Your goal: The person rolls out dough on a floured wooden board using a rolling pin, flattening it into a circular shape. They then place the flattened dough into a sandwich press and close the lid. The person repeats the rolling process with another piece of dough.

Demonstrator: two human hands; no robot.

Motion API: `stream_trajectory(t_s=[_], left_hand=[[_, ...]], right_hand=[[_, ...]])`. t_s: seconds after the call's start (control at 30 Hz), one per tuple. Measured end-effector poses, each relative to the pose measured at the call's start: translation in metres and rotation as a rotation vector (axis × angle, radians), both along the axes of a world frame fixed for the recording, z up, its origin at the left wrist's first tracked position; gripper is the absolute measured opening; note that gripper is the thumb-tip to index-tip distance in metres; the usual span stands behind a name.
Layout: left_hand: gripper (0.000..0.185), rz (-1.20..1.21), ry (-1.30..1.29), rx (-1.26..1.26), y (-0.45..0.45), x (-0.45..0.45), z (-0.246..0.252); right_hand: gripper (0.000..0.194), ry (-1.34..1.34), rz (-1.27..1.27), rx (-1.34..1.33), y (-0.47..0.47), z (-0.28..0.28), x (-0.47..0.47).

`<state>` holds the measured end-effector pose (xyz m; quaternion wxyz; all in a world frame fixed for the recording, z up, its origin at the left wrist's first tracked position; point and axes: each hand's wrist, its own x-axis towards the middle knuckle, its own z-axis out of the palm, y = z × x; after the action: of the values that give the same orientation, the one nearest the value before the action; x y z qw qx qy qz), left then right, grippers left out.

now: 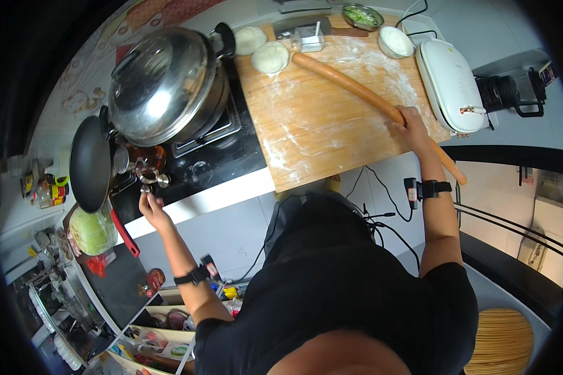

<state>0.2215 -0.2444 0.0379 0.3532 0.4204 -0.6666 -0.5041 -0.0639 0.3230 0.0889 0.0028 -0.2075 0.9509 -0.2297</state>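
My right hand (410, 126) grips a long wooden rolling pin (352, 86), which lies slantwise over the floured wooden board (309, 136). My left hand (153, 210) is at a metal stove knob (145, 189) by the front edge of the black cooktop (201, 173); whether the fingers close on it I cannot tell. A large lidded steel pot (164, 89) stands on the burner. Two flat rounds of dough, one nearer (270, 57) and one behind (250, 41), lie at the board's back left corner.
Behind the board are a cleaver (305, 26), a clear seasoning box (312, 42), a bowl of chopped greens (362, 17) and a bowl of white flour (396, 42). A white electric griddle (450, 86) stands right. At left are a frying pan (90, 164), a glass teapot (148, 159) and a wrapped cabbage (91, 229).
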Motion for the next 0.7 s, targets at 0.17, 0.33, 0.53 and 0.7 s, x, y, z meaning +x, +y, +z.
stream_trajectory(t_s=[0.17, 0.33, 0.53, 0.7], left_hand=[[0.018, -0.351, -0.352, -0.563, 0.122, -0.03, 0.035], [0.053, -0.984, -0.236, -1.028, 0.275, -0.156, 0.036], [0.044, -1.245, -0.456, -1.118, 0.335, -0.224, 0.017], [0.038, -1.205, -0.426, -1.09, 0.337, -0.213, 0.009]], right_hand=[[0.045, 0.023, 0.134, 0.028, -0.003, -0.029, -0.004], [0.043, -0.102, 0.277, 0.005, -0.038, -0.057, 0.021], [0.046, -0.44, 0.449, -0.145, -0.033, -0.054, 0.008], [0.065, -0.315, 0.022, 0.004, 0.024, -0.068, -0.097]])
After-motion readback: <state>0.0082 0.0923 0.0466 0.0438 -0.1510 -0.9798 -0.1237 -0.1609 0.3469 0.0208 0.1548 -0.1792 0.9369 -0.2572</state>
